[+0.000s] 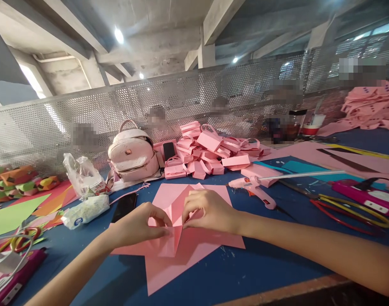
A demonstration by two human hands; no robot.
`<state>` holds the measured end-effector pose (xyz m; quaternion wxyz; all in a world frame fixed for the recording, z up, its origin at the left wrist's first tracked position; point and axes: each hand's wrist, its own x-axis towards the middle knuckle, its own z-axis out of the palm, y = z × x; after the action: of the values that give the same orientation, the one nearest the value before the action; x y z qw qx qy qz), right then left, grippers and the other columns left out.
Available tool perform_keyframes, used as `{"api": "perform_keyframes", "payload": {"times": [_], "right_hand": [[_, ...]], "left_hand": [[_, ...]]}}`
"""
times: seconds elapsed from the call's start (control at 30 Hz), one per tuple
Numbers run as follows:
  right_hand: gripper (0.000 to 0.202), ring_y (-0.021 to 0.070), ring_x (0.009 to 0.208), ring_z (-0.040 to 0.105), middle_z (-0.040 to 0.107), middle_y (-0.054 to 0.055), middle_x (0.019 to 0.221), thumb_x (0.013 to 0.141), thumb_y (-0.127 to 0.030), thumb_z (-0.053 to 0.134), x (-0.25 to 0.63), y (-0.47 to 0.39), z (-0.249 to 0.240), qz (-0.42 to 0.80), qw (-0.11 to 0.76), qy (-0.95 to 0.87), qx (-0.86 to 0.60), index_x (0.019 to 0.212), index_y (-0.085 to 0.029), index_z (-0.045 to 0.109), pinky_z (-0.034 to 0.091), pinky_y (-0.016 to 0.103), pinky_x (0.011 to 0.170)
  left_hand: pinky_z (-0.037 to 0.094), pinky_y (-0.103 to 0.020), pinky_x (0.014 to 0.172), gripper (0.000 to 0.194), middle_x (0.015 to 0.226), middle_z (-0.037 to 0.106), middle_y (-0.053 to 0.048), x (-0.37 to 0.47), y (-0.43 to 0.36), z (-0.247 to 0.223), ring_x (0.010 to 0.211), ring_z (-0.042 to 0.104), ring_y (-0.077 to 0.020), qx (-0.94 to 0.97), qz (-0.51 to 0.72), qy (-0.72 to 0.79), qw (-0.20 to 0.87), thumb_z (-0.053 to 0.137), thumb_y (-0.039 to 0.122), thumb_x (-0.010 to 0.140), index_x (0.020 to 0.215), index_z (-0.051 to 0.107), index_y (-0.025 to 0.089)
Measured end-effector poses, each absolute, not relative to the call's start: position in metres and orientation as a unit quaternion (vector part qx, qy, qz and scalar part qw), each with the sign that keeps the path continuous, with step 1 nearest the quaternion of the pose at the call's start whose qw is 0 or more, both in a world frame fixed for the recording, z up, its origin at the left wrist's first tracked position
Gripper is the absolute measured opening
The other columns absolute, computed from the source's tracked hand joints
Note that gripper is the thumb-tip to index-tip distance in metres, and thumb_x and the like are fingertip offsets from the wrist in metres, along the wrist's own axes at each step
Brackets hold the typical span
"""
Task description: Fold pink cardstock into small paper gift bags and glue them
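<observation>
paper sheet (194, 246): showing plain pale pink, lying on the table.
table (261, 272): showing deep blue all around the paper sheet.
folded paper bags (210, 155): piling up in the same pink, beyond the paper sheet.
backpack (132, 155): glowing whitish pink, left of the folded paper bags.
glue gun (255, 189): showing pink, right of the paper sheet.
scissors (350, 208): showing red and yellow handles, right of the glue gun.
phone (124, 207): lying black, just left of the paper sheet.
coloured sheets (29, 204): spreading green, orange and red, far left of the paper sheet.
mesh screen (86, 110): standing grey, dotted with small holes, behind the backpack.
</observation>
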<state>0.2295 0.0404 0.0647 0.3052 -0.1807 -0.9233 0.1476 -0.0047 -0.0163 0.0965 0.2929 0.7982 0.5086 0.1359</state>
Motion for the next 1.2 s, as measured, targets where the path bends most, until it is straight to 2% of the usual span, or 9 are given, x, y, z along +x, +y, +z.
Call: {"api": "perform_keyframes", "payload": {"times": [0.13, 0.23, 0.5, 0.67, 0.9, 1.2], "right_hand": [[0.008, 0.0146, 0.070, 0.063, 0.075, -0.005, 0.073, 0.078, -0.019, 0.080, 0.228, 0.040, 0.066, 0.134, 0.303, -0.927, -0.176, 0.073, -0.024, 0.076, 0.044, 0.028, 0.066], [0.009, 0.0147, 0.070, 0.063, 0.075, -0.005, 0.074, 0.077, -0.017, 0.081, 0.227, 0.039, 0.068, 0.132, 0.300, -0.929, -0.171, 0.072, -0.024, 0.076, 0.043, 0.027, 0.066], [0.011, 0.0142, 0.070, 0.062, 0.074, -0.005, 0.073, 0.077, -0.016, 0.081, 0.226, 0.036, 0.072, 0.146, 0.297, -0.930, -0.159, 0.071, -0.023, 0.075, 0.042, 0.027, 0.065], [0.016, 0.0141, 0.071, 0.062, 0.072, -0.003, 0.076, 0.071, -0.019, 0.086, 0.224, 0.034, 0.075, 0.218, 0.320, -0.904, -0.179, 0.075, -0.021, 0.071, 0.043, 0.025, 0.065], [0.029, 0.0136, 0.079, 0.063, 0.066, -0.003, 0.087, 0.071, -0.021, 0.086, 0.222, 0.035, 0.083, 0.334, 0.330, -0.865, -0.178, 0.089, -0.020, 0.064, 0.049, 0.024, 0.071], [0.018, 0.0141, 0.074, 0.063, 0.070, -0.003, 0.077, 0.073, -0.014, 0.084, 0.218, 0.039, 0.086, 0.282, 0.325, -0.890, -0.152, 0.073, -0.018, 0.066, 0.046, 0.024, 0.068]], "left_hand": [[0.052, -0.027, 0.077, 0.020, 0.085, 0.077, -0.001, -0.005, -0.017, 0.095, 0.083, 0.069, -0.0211, 0.793, 0.143, 0.524, 0.277, 0.071, 0.042, 0.079, 0.082, 0.078, 0.023], [0.052, -0.029, 0.079, 0.023, 0.092, 0.076, -0.002, -0.011, -0.017, 0.091, 0.089, 0.069, -0.0228, 0.785, 0.156, 0.538, 0.265, 0.074, 0.046, 0.077, 0.084, 0.078, 0.024], [0.054, -0.031, 0.083, 0.015, 0.098, 0.074, -0.002, -0.025, -0.018, 0.092, 0.093, 0.068, -0.0220, 0.791, 0.145, 0.519, 0.290, 0.074, 0.032, 0.077, 0.091, 0.076, 0.025], [0.052, -0.029, 0.085, 0.021, 0.104, 0.072, -0.003, -0.027, -0.017, 0.091, 0.096, 0.067, -0.0212, 0.775, 0.143, 0.530, 0.313, 0.079, 0.035, 0.075, 0.092, 0.074, 0.023], [0.052, -0.030, 0.086, 0.025, 0.103, 0.072, -0.004, -0.027, -0.013, 0.092, 0.096, 0.067, -0.0214, 0.790, 0.132, 0.508, 0.316, 0.080, 0.041, 0.075, 0.090, 0.074, 0.022], [0.050, -0.033, 0.088, 0.018, 0.097, 0.077, -0.003, -0.012, -0.014, 0.105, 0.102, 0.068, -0.0259, 0.800, 0.114, 0.482, 0.337, 0.080, 0.035, 0.074, 0.086, 0.076, 0.023]]}}
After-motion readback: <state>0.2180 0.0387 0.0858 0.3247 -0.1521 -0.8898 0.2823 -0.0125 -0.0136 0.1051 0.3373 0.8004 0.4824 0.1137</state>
